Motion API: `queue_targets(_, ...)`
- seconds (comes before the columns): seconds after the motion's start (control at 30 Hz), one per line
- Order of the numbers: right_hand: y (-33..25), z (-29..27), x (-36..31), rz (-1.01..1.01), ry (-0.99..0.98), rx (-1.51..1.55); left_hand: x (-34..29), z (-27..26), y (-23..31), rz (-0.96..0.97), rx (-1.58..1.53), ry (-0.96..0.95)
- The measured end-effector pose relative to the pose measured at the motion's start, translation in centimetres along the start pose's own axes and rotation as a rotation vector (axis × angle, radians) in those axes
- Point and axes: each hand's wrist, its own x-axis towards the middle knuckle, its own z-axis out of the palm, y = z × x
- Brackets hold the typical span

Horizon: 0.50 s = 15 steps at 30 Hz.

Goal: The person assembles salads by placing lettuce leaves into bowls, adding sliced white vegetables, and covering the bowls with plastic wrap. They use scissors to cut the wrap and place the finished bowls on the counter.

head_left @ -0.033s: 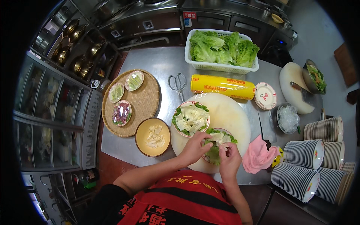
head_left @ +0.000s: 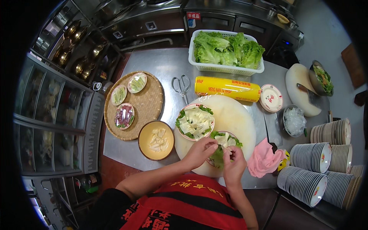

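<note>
Red lettering (head_left: 219, 91) on yellow roll (head_left: 227, 88), yellow on apron (head_left: 191, 203), white on sign (head_left: 193, 15)

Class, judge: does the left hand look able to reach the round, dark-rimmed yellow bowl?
Probably yes: the bowl stands close to the left hand, with no visible barrier between them.

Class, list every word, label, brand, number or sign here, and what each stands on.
Wording is not copied out; places only:
Yellow wrap roll: red printing.
Red sign on the dark cabinet: pale characters.
Red and black apron: yellow lettering, with red lettering lower down.
Small plate: red mark, too small to tell if writing.
</note>
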Motion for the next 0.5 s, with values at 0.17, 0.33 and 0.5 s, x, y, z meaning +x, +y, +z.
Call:
queue_targets(0.17, -0.6, 0.6, -1.4, -0.441, -0.029, -0.281, 0.0, 0.2, -0.6, -0.321, -0.633, -0.136)
queue_targets(0.33, -0.6, 0.2, -2.0, -0.496, -0.099, -0.254, 0.7, -0.6, -3.2, -0.34, -0.636, -0.18)
queue_targets(0.5, 1.0, -0.8, -1.9, -0.089, -0.021, 0.0, 0.9, -1.2, -2.1, -0.41, -0.617, -0.155)
